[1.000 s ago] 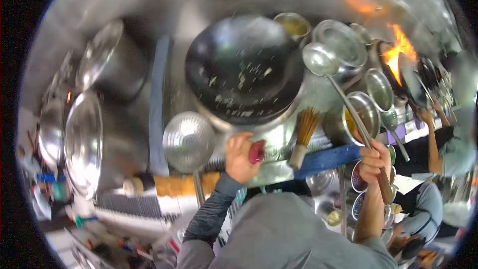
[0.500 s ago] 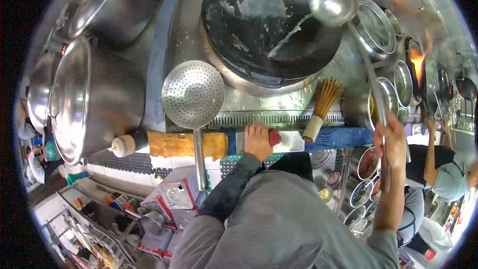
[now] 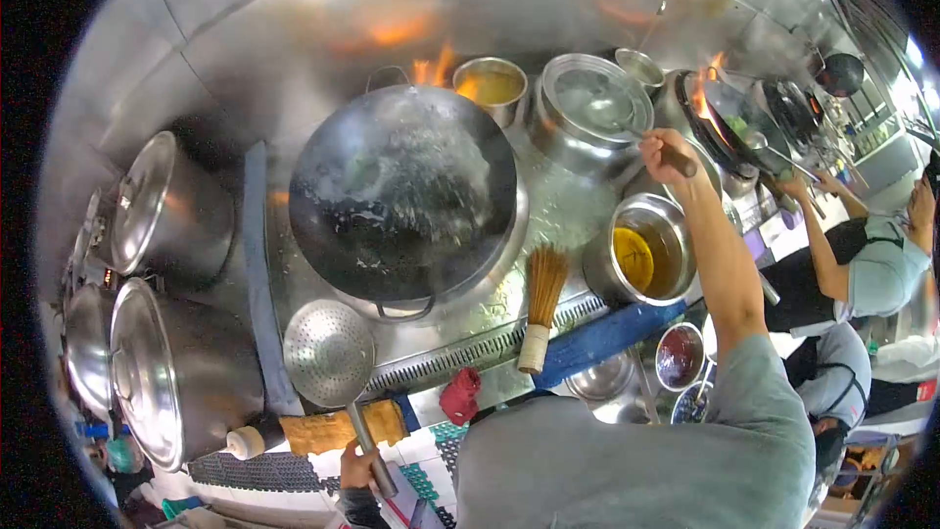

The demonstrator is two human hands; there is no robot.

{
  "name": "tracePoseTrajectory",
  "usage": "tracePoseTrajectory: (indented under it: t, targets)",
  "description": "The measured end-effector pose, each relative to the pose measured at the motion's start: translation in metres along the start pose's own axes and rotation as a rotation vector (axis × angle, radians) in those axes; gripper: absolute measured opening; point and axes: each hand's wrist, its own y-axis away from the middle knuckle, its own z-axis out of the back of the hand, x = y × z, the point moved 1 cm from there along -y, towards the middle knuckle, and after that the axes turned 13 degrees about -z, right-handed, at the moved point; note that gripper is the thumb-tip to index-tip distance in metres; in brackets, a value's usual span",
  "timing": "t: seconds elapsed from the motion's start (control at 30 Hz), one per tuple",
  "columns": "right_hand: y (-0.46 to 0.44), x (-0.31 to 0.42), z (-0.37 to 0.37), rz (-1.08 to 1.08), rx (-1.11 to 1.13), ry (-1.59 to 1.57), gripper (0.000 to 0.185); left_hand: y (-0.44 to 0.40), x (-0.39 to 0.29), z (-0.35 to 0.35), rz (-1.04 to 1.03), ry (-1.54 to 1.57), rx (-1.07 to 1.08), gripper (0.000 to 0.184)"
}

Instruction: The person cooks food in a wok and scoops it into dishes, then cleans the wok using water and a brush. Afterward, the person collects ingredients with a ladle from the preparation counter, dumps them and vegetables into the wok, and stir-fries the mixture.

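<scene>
My right hand (image 3: 668, 159) is closed round the brown handle of a ladle (image 3: 678, 161), over the right side of the stove. The handle points toward a pot of clear liquid (image 3: 597, 100); the ladle's bowl cannot be made out. Low in view, my left hand (image 3: 357, 466) is wrapped round the metal handle of a perforated skimmer (image 3: 329, 353), whose round head rests at the front of the stove. Beyond the skimmer sits a large black wok (image 3: 392, 225), wet inside and steaming, with flames at its back edge.
A bamboo brush (image 3: 544, 294) lies at the front edge beside a pot of brownish liquid (image 3: 666, 250). A crumpled red cloth (image 3: 460, 397) and a yellow-brown cloth (image 3: 343, 428) lie nearer. Big lidded pots (image 3: 186, 372) stand left. At right, a co-worker (image 3: 862, 255) works at another flaming wok.
My left hand has left the red cloth and taken the skimmer's handle. My right hand has carried the ladle forward from above the wok's right side. The view has shifted, showing the back wall.
</scene>
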Motion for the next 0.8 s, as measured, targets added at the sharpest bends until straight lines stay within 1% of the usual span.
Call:
tracePoseTrajectory:
  t: [0.07, 0.1, 0.13, 0.2, 0.23, 0.27, 0.33, 0.37, 0.4, 0.43, 0.47, 0.5, 0.53, 0.57, 0.6, 0.67, 0.7, 0.8]
  targets:
    - [-0.009, 0.015, -0.032, 0.077, 0.091, -0.055, 0.024, 0.007, -0.019, -0.008, 0.025, 0.632, -0.012, 0.05]
    - [-0.012, 0.023, -0.051, 0.078, 0.109, -0.028, 0.023, 0.008, -0.032, -0.015, 0.032, 0.949, -0.011, 0.045]
    - [-0.013, 0.033, -0.07, 0.078, 0.127, 0.002, 0.022, 0.009, -0.043, -0.025, 0.024, 0.952, -0.062, 0.041]
    - [-0.016, 0.072, -0.091, 0.008, 0.189, 0.198, 0.021, 0.01, -0.059, -0.042, 0.016, 0.948, -0.16, 0.034]
    - [-0.013, 0.084, -0.09, -0.022, 0.212, 0.288, 0.02, 0.009, -0.055, -0.043, -0.033, 0.992, -0.125, 0.028]
    - [-0.006, 0.082, -0.085, 0.192, -0.001, 0.547, 0.018, 0.014, -0.06, -0.048, -0.031, 0.977, -0.232, 0.031]
    - [0.006, 0.072, -0.074, 0.608, -0.463, 1.048, 0.016, 0.031, -0.074, -0.049, -0.047, 0.682, -0.391, 0.036]
    - [0.003, 0.078, -0.061, 0.826, -0.747, 1.754, 0.021, 0.041, -0.078, -0.045, -0.141, 0.549, -0.46, 0.042]
    - [0.0, 0.066, -0.034, 0.853, -1.009, 1.69, 0.028, 0.051, -0.078, -0.043, -0.237, 0.422, -0.534, 0.048]
    - [-0.006, 0.057, -0.007, 0.934, -1.079, 1.673, 0.029, 0.058, -0.075, -0.04, -0.338, 0.363, -0.63, 0.056]
    - [0.002, 0.041, -0.003, 0.757, -1.196, 1.621, 0.028, 0.064, -0.075, -0.031, -0.435, 0.295, -0.722, 0.064]
    - [-0.014, 0.044, 0.034, 0.871, -1.203, 1.77, 0.022, 0.063, -0.077, -0.018, -0.463, 0.252, -0.76, 0.069]
    - [-0.009, 0.049, 0.045, 0.687, -0.946, 1.569, 0.021, 0.064, -0.081, -0.009, -0.494, 0.214, -0.801, 0.074]
    - [-0.004, 0.052, 0.052, 0.508, -0.695, 1.354, 0.021, 0.072, -0.119, -0.012, -0.377, 0.266, -0.787, 0.07]
    - [-0.002, 0.048, 0.056, 0.336, -0.45, 1.123, 0.02, 0.071, -0.144, -0.009, -0.405, 0.273, -0.705, 0.07]
    - [0.009, 0.031, 0.045, 0.072, 0.004, 0.321, 0.023, 0.063, -0.181, -0.004, -0.463, 0.289, -0.545, 0.068]
    - [0.018, 0.017, 0.038, -0.065, 0.225, -0.084, 0.024, 0.059, -0.193, 0.002, -0.483, 0.317, -0.369, 0.067]
    - [0.068, -0.047, -0.022, 0.075, 0.141, -0.192, 0.018, 0.035, -0.243, -0.006, -0.317, 0.498, -0.193, 0.055]
